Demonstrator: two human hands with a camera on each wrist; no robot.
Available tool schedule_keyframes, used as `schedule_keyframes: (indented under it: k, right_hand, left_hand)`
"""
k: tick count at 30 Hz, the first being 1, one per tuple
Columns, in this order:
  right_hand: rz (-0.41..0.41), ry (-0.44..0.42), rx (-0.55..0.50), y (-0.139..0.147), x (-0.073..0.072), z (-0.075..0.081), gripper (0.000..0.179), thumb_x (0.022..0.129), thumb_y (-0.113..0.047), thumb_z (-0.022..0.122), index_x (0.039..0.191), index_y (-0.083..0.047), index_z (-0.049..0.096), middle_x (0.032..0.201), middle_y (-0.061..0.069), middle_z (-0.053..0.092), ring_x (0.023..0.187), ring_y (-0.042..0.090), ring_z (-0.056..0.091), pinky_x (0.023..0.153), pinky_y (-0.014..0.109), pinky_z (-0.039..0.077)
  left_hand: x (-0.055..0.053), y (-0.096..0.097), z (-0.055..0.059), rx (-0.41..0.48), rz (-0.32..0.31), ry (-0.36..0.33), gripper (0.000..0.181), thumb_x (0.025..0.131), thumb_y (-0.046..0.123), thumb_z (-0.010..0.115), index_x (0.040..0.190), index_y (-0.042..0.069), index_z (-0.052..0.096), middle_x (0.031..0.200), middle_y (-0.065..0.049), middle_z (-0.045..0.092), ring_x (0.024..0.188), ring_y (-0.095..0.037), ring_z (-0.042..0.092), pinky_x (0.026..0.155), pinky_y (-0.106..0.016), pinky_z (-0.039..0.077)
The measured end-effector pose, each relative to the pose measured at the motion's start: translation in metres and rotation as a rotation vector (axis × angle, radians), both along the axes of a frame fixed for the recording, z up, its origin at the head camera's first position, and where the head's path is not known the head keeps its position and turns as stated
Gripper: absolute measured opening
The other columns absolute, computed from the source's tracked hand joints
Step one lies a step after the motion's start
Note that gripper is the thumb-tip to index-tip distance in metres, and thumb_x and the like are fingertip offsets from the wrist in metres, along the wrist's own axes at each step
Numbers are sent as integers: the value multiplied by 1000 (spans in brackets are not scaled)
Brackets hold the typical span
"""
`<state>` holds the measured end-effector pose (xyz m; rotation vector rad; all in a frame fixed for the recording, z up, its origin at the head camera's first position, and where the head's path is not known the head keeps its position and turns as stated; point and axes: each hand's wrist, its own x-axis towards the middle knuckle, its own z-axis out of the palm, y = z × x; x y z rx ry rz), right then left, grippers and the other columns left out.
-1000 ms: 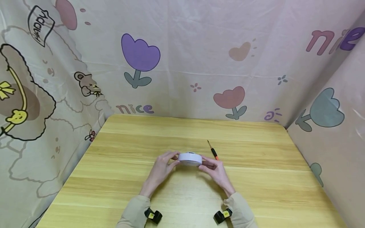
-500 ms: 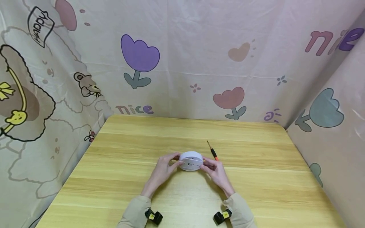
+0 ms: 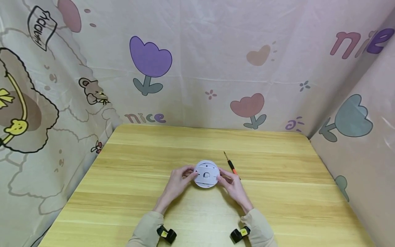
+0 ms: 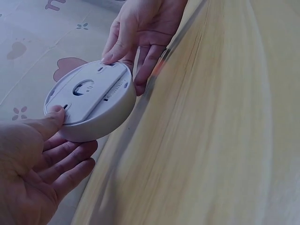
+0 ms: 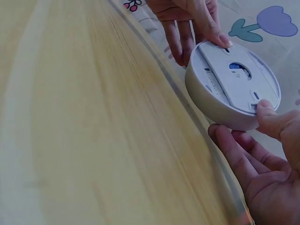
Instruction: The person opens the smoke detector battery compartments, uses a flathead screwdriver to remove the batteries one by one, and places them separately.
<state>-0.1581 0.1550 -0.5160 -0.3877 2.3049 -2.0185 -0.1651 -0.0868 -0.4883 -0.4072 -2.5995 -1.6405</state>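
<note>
Between both hands is a round white plastic device [image 3: 207, 175], perhaps a smoke detector, its slotted back plate facing up toward the head camera. A round hole in the middle of the plate shows a bit of blue and white inside, best seen in the right wrist view. My left hand [image 3: 178, 182] pinches the left edge, thumb on the plate and fingers beneath. On the opposite edge my right hand [image 3: 233, 188] grips in the same way. Just beyond the right hand lies a screwdriver [image 3: 230, 164] with a black and orange handle.
The wooden table [image 3: 139, 154] runs back to a printed cloth backdrop [image 3: 191, 68], which also hangs at both sides. Each wrist carries a small black camera, one on the left sleeve [image 3: 146, 226] and one on the right sleeve [image 3: 260, 226].
Both hands have tilted the white device from edge-on until its slotted back plate shows almost fully. The thumbs have come over onto the plate. The screwdriver has stayed in place.
</note>
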Motion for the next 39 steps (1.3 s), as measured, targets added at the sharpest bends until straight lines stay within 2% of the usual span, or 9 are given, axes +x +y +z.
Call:
schedule_keyframes:
  k: [11, 25, 33, 39]
  right_hand:
    - [45, -53, -103, -1, -1, -4, 49, 100, -3, 57, 144, 13, 43, 123, 40, 53, 91, 5, 71, 87, 31, 63]
    - [5, -54, -95, -2, -2, -5, 48, 99, -2, 59, 144, 9, 47, 120, 38, 57, 84, 6, 72, 80, 30, 65]
    - [42, -47, -32, -1, 2, 0, 65, 88, 0, 73, 147, 1, 46, 131, 35, 57, 87, 9, 72, 82, 25, 63]
    - [66, -51, -20, -1, 1, 1, 71, 85, 0, 75, 149, 1, 44, 136, 34, 54, 91, 12, 71, 83, 23, 62]
  left_hand:
    - [-1, 1, -4, 27, 35, -58, 28, 93, 21, 70, 115, 4, 72, 100, -11, 78, 92, -20, 74, 84, -25, 61]
    - [1, 3, -5, 50, 31, -85, 32, 94, 12, 69, 124, 2, 67, 104, -19, 77, 94, -26, 76, 83, -25, 62]
    - [1, 2, -10, 41, 26, -70, 32, 96, 13, 67, 126, 1, 66, 110, -21, 75, 99, -30, 75, 85, -29, 63]
    - [1, 1, -9, 30, 6, -83, 35, 96, 12, 66, 129, 0, 63, 117, -22, 72, 104, -32, 73, 90, -31, 62]
